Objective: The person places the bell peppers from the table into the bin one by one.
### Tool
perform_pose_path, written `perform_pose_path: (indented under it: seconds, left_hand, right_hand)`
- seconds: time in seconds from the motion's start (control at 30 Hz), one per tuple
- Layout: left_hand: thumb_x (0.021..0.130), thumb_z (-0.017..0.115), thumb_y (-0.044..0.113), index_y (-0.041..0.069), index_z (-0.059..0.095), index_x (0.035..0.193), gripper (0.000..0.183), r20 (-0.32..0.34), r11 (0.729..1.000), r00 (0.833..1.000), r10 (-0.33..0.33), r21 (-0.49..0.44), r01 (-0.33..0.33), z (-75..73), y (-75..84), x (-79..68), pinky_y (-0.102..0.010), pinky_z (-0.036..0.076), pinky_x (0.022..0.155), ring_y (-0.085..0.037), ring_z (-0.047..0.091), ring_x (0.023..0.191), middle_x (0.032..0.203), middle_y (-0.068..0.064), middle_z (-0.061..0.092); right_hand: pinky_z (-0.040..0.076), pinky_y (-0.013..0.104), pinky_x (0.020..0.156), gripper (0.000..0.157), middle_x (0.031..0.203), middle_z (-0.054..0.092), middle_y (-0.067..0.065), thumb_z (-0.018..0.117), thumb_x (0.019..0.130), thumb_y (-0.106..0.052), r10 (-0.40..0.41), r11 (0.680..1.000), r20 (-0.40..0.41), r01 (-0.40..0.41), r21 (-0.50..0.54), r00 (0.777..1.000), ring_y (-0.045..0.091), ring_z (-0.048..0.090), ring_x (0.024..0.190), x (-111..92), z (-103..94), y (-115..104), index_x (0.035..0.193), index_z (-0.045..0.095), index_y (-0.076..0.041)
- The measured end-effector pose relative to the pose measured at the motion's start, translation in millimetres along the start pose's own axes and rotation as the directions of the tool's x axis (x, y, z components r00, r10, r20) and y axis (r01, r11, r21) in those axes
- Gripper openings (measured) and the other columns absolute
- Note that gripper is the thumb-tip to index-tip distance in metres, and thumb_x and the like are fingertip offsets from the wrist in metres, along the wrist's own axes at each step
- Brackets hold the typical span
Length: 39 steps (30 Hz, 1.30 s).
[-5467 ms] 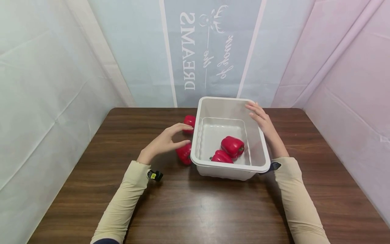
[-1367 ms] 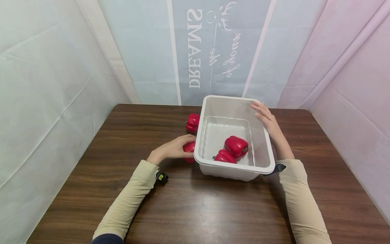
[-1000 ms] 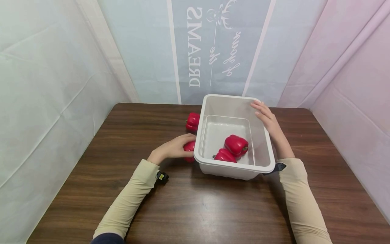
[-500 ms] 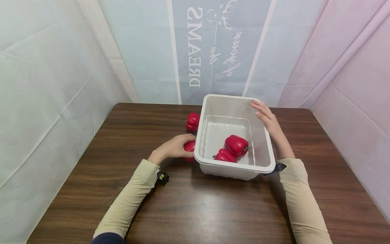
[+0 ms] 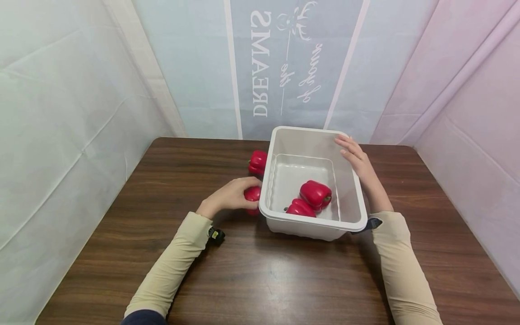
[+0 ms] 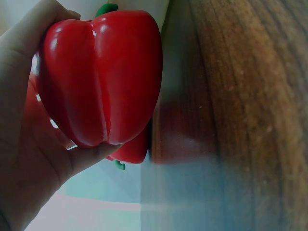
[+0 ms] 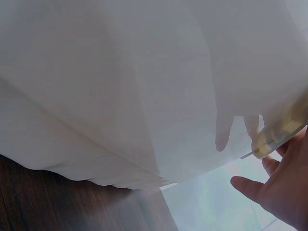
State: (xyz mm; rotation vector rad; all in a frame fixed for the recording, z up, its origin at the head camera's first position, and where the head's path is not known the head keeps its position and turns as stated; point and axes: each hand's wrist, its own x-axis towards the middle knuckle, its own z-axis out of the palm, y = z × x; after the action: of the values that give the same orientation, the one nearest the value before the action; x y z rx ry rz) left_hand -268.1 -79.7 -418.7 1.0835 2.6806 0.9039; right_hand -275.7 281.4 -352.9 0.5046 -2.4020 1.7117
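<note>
My left hand [image 5: 233,194] holds a red bell pepper [image 5: 253,194] beside the left wall of a white plastic bin [image 5: 313,228]. In the left wrist view, its thumb and fingers curve round that glossy pepper [image 6: 101,77], its green stem at the top. At the bin's right rim rests my right hand [image 5: 357,161], fingers extended over the edge and inward. The right wrist view shows its thumb [image 7: 248,187] standing apart from the bin's outer wall [image 7: 120,96]. Two more red peppers lie inside the bin, one at the middle [image 5: 315,194] and one nearer the front [image 5: 299,207].
Farther back, another red bell pepper [image 5: 257,162] lies against the bin's left side, partly hidden by it. Everything stands on a dark wooden table [image 5: 243,280]. Behind the table hangs a pale blue cloth [image 5: 195,81] with printed lettering; white cloth walls flank both sides.
Since the earliest frame, my left hand has moved right and its fingers have come round the near pepper. The right hand stays on the rim. Over the last second little moves.
</note>
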Motion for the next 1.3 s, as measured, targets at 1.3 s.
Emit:
perform_pose_path:
  seconds: [1.3]
  left_hand:
    - [0.076,0.072,0.033,0.027,0.057,0.115,0.043,-0.090,0.999,0.995,0.051,-0.009,-0.052,-20.4,4.7,-5.0,-0.023,0.051,0.076,-0.005,0.052,0.096,0.111,0.013,0.056]
  right_hand:
    - [-0.005,0.050,0.113,0.043,0.150,0.026,0.013,0.045,0.096,-0.017,0.019,1.000,-0.008,-0.019,-0.021,1.000,0.020,0.001,0.144,10,-7.6,31,0.135,0.043,0.000]
